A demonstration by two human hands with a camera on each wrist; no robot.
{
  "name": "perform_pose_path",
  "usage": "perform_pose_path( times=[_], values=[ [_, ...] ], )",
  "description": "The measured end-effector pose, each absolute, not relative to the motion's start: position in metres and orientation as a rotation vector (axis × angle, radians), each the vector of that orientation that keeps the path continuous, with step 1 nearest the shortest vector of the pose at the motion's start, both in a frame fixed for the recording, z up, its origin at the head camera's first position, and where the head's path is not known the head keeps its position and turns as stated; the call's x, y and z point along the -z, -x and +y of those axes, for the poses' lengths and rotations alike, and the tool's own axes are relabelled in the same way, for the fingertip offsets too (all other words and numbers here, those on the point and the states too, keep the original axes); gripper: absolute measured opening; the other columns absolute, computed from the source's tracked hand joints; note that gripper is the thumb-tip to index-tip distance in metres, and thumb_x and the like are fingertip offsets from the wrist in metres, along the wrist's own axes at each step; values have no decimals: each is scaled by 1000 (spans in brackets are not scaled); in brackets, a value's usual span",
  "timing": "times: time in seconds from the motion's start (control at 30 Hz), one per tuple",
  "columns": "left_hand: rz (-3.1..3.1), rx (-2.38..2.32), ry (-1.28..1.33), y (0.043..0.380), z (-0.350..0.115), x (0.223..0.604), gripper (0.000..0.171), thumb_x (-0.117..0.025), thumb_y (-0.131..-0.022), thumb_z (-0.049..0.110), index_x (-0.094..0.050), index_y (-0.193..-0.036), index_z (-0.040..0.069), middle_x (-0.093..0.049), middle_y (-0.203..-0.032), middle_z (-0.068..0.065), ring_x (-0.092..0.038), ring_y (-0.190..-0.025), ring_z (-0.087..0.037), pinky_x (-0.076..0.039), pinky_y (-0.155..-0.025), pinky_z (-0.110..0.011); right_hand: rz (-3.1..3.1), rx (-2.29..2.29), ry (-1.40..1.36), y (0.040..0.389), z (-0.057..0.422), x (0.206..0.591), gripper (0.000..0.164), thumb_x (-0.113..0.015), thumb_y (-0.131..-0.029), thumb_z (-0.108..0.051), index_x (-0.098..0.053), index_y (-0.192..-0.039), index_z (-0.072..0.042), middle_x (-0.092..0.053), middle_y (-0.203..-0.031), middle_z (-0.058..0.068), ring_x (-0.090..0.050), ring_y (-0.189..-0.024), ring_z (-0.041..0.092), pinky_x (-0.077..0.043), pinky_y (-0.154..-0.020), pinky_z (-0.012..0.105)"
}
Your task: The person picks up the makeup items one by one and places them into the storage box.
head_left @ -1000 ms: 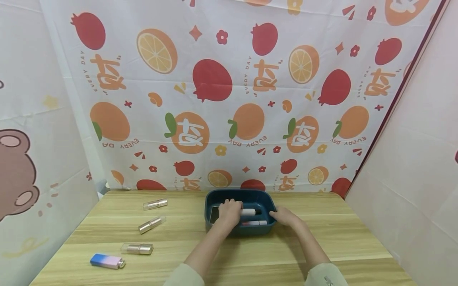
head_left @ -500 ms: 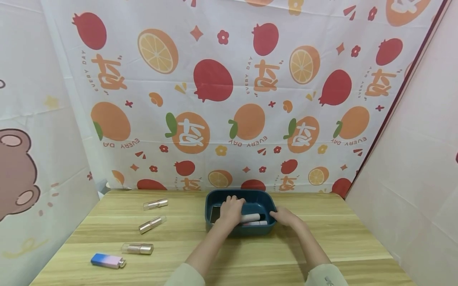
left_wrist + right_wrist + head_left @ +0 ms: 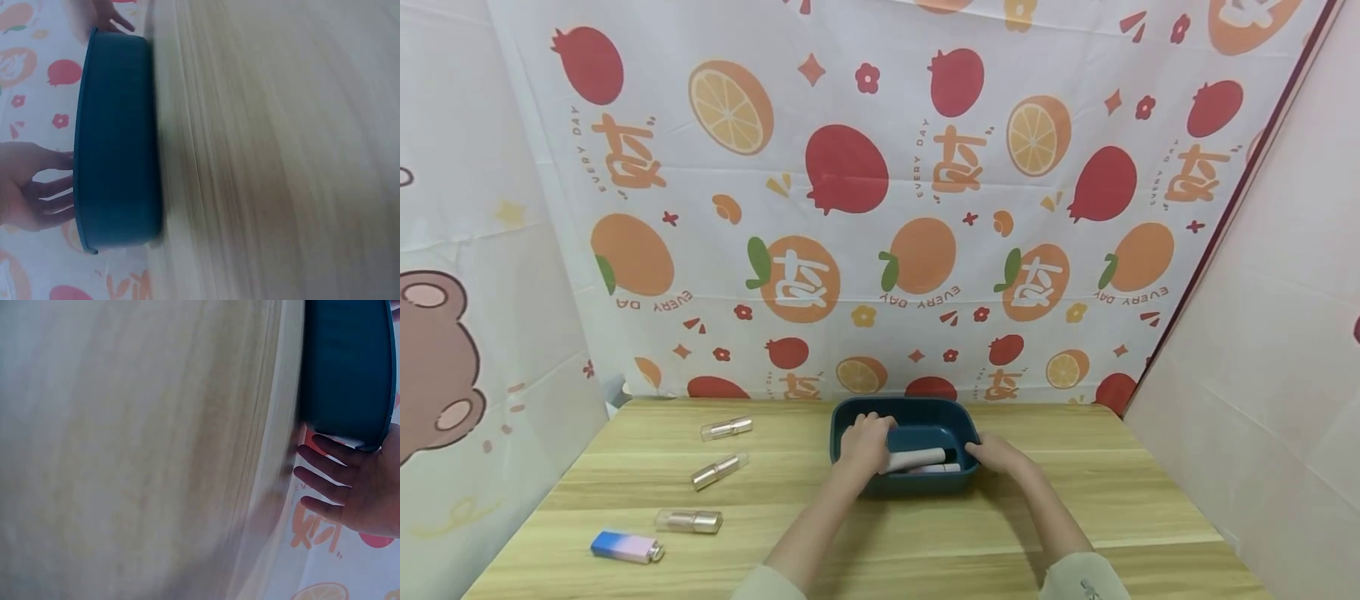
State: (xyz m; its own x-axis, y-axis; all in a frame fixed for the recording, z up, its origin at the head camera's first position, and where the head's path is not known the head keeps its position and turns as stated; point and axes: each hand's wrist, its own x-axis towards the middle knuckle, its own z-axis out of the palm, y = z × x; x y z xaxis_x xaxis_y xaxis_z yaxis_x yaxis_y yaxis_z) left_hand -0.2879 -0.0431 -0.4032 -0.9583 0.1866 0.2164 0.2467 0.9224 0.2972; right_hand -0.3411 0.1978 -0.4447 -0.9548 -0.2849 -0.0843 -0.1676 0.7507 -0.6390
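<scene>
A dark teal plastic box (image 3: 917, 485) stands at the back of the table. My left hand (image 3: 867, 443) reaches down into its left part, fingers bent over the rim. In the left wrist view, those fingertips (image 3: 59, 187) pass behind the box wall, so what lies under them is hidden; I cannot tell whether they hold anything. Beside the hand lies a white tube with a black end (image 3: 917, 459), and close to the front wall a slimmer pale tube (image 3: 936, 468). At the right end, my right hand (image 3: 996, 454) holds the rim, thumb over it, with its fingers (image 3: 325, 487) extended outside.
Left on the wooden table (image 3: 760, 550) lie several cosmetic tubes: a clear-capped one (image 3: 726, 428), a second (image 3: 719, 472), a thicker one (image 3: 688, 522) and a blue-pink one (image 3: 625, 547). A fruit-print cloth (image 3: 850, 333) hangs right behind the box.
My left hand has shifted left inside the box, over the dark rectangular item seen earlier. The white tube has moved nearer the front wall and tilted. My right hand has stayed put.
</scene>
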Motion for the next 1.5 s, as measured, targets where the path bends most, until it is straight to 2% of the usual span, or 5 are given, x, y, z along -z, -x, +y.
perform_pose_path(
  times=[0.33,0.53,1.03,1.17,1.5],
  values=[
    [-2815,507,364,281,-65,397,24,-72,-77,6,-68,-100,13,-60,-91,-8,-55,-87,-30,-49,-60,-38,2762,1009,370,341,199,445,30,-43,-94,-13,-56,-111,9,-55,-86,8,-50,-78,22,-42,-73,40],
    [-2760,569,378,278,-75,395,23,-73,-75,4,-67,-96,10,-60,-89,-9,-56,-84,-31,-48,-59,-37,2765,1008,367,342,198,446,32,-44,-94,-13,-55,-113,10,-57,-95,11,-51,-84,24,-42,-80,45],
    [-2693,618,374,267,-99,391,22,-74,-72,2,-66,-92,7,-58,-81,-7,-57,-71,-23,-45,-54,-33,2758,1028,345,343,199,447,31,-44,-94,-13,-56,-112,10,-58,-94,10,-52,-83,24,-43,-81,45],
    [-2694,634,359,264,-106,388,22,-74,-72,2,-66,-92,7,-60,-84,-8,-58,-75,-25,-46,-54,-34,2759,1025,347,342,199,446,30,-44,-94,-12,-56,-111,10,-57,-93,10,-51,-83,24,-43,-81,45],
    [-2725,672,323,256,-130,379,22,-71,-75,3,-66,-96,6,-65,-92,-13,-61,-86,-30,-49,-60,-37,2751,1024,355,341,198,446,37,-43,-94,-13,-51,-120,11,-58,-108,18,-53,-93,26,-40,-88,50]
  ],
)
